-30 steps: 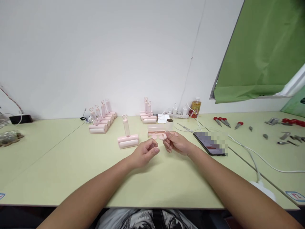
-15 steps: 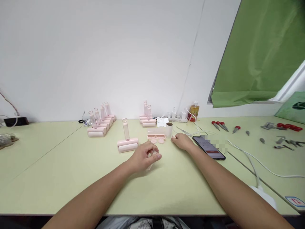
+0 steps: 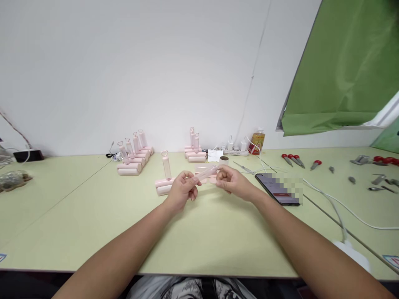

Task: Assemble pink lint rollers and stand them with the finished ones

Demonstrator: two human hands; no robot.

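Observation:
A clear, pale pink tube [image 3: 205, 172] is held slanted between both hands above the table. My left hand [image 3: 183, 189] pinches its lower left end. At the upper right end, the fingers of my right hand [image 3: 229, 178] are closed round the tip. Just behind my left hand lies a pink roller [image 3: 162, 187] with a heart-topped clear handle [image 3: 167, 167] standing on it, partly hidden by the hand. Behind the tube, a pink open case [image 3: 199, 166] is mostly covered. A cardboard-cored roll [image 3: 223, 161] stands behind my right hand.
Several pink rollers [image 3: 128, 168] stand in a row at the back left, more [image 3: 197, 158] at the back middle. A phone [image 3: 279, 191], white cables, a white charger [image 3: 352, 254] and a bottle [image 3: 257, 141] are on the right, with red-tipped tools [image 3: 316, 165] beyond.
Both hands have come together: my left hand has lifted the clear tube and tilted it, and my right hand has moved from beside the roll to the tube's end. The view has shifted slightly.

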